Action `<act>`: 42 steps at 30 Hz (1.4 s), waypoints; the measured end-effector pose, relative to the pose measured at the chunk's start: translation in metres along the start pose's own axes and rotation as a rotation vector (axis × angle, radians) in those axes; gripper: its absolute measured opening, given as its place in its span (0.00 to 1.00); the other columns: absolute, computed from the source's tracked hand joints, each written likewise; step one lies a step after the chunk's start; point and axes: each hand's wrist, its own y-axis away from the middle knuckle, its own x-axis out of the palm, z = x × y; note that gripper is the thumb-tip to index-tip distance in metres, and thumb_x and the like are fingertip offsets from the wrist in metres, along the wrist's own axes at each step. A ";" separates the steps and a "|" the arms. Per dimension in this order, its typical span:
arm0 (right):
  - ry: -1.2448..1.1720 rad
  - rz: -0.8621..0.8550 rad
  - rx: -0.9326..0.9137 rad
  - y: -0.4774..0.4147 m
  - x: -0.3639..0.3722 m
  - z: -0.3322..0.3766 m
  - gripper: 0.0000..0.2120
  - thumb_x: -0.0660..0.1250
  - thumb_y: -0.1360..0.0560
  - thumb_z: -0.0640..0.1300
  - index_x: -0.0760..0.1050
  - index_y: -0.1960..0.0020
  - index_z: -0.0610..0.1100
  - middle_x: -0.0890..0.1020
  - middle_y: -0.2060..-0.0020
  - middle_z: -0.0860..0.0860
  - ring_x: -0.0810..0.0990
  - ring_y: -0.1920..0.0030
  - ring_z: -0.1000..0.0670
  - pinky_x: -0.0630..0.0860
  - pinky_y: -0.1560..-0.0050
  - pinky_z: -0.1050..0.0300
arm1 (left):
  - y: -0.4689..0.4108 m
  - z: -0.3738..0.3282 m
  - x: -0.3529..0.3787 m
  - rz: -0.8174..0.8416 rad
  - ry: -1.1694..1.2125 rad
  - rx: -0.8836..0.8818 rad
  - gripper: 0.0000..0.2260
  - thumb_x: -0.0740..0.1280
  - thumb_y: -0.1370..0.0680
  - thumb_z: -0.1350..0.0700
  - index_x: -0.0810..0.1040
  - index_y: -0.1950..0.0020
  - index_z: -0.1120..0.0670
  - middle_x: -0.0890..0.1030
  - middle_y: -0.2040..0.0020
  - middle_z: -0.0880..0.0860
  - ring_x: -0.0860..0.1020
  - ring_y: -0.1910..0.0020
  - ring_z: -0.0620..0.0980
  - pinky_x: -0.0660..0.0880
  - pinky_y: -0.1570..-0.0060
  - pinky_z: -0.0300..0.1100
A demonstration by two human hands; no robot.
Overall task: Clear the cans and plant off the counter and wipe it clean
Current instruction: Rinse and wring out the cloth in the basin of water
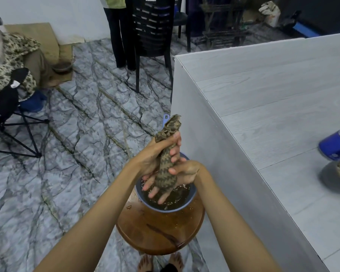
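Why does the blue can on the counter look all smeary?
Head view: the blue can is cut off at the right edge, where the wide-angle lens probably stretches and softens things. Head view, middle: the zigzag pattern on the cloth is crisp. Lighting is even, with no glare on the counter.

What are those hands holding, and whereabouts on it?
A twisted patterned cloth, over the bowl: the left hand grips its middle, the right hand its lower end.

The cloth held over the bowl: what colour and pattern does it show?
The cloth shows a brown-and-tan zigzag pattern, seen best in the head view.
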 end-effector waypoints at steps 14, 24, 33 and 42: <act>0.289 -0.926 0.253 -0.029 0.019 -0.026 0.10 0.69 0.29 0.38 0.72 0.67 0.46 0.68 0.80 0.54 0.61 0.83 0.59 0.56 0.83 0.67 | -0.014 0.033 -0.011 -0.476 -0.159 -0.033 0.14 0.70 0.27 0.55 0.70 0.68 0.56 0.66 0.82 0.47 0.61 0.86 0.43 0.60 0.83 0.32; 0.705 -1.339 0.341 -0.042 0.029 -0.059 0.10 0.60 0.26 0.41 0.77 0.55 0.36 0.82 0.54 0.40 0.79 0.60 0.44 0.73 0.62 0.56 | -0.015 0.062 -0.013 -1.015 -0.304 -0.062 0.14 0.70 0.29 0.57 0.73 0.72 0.60 0.72 0.80 0.55 0.69 0.80 0.53 0.69 0.75 0.41; 0.870 -1.422 0.363 -0.037 0.032 -0.054 0.10 0.59 0.25 0.38 0.78 0.51 0.38 0.83 0.54 0.41 0.81 0.53 0.42 0.78 0.56 0.52 | -0.019 0.062 -0.008 -1.119 -0.252 -0.061 0.10 0.69 0.28 0.56 0.79 0.65 0.62 0.78 0.75 0.56 0.73 0.77 0.51 0.72 0.75 0.43; 0.569 -1.129 0.152 0.019 0.027 -0.003 0.27 0.77 0.37 0.50 0.75 0.40 0.46 0.81 0.45 0.49 0.80 0.46 0.48 0.74 0.39 0.52 | -0.010 0.019 0.002 -0.473 0.323 -0.068 0.07 0.64 0.23 0.56 0.78 0.52 0.58 0.84 0.60 0.54 0.83 0.58 0.49 0.77 0.52 0.44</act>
